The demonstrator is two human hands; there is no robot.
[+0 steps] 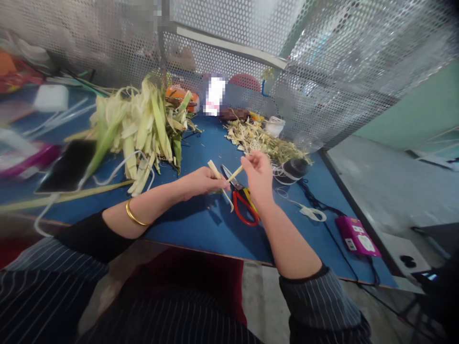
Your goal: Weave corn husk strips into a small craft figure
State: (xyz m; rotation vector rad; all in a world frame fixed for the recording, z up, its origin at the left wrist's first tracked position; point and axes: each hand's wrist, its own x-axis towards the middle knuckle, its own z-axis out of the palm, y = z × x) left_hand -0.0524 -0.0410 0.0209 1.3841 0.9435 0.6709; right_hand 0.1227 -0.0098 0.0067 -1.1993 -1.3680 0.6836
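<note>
My left hand [202,183] pinches pale corn husk strips [214,169] between thumb and fingers, above the front of the blue table. One strip end sticks up past the fingers and another curls down below them. My right hand [258,176] is closed on the far end of a narrow husk strip [234,174] that stretches across to the left hand. Beneath and between the hands lie red-handled scissors [245,213], blades pointing away to the left. Something yellow [250,197] lies along them, partly hidden by my right hand.
A large heap of corn husks [143,124] lies at the left, beside a phone [68,165] with a white cable. Husk scraps [261,141] lie at the back right near a black spool [294,169]. A purple box [356,235] sits at the right edge. Perforated metal panels [229,52] stand behind.
</note>
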